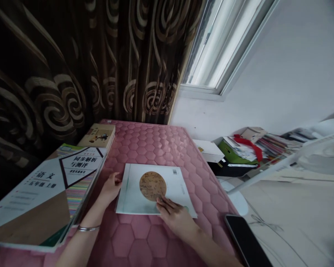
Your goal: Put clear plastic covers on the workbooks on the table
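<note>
A pale book [130, 189] with a brown circle on its cover lies flat on the pink quilted table cover [144, 241]. My right hand [175, 215] rests on the book's near right part, its fingers stretched out and touching the lower edge of the circle. At the book's left edge is my left hand [111, 188], fingers curled in beside the edge; whether they pinch it is hard to make out. A metal bracelet circles my left wrist.
Left of my left hand lies a stack of large books [50, 185], with a smaller tan book [100, 136] behind. A phone [247, 239] sits at the right edge. Beyond are a white fan [281, 159], piled papers [239, 148], a patterned curtain [133, 55] and a window.
</note>
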A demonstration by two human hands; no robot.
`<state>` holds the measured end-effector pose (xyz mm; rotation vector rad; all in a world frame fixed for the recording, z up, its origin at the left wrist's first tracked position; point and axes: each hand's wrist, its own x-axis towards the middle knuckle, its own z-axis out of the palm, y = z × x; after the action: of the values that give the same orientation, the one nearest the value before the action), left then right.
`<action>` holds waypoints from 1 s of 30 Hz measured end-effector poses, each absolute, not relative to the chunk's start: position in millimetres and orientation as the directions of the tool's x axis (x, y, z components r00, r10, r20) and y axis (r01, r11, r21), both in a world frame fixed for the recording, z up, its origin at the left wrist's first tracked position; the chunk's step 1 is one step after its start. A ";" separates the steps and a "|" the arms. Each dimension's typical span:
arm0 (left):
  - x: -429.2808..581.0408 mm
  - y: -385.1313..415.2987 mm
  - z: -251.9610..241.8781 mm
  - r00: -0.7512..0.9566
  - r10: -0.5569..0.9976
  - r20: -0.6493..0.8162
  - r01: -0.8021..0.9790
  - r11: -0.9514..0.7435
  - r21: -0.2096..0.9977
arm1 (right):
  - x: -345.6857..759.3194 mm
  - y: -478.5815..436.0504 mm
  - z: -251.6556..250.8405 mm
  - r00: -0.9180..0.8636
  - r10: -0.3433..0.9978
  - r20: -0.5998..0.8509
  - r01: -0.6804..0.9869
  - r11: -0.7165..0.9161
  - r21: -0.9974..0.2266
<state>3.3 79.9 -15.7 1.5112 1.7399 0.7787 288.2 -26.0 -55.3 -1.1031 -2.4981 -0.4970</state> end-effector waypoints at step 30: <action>4.1 7.8 3.4 0.480 0.876 -0.049 0.684 -0.339 0.645 | 291.0 -23.7 -28.1 -0.499 0.785 0.366 0.840 0.543 -0.019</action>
<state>4.1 7.8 3.4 2.1243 1.2837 0.4106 291.0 -23.7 -28.1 -1.3407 -2.4521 -0.2301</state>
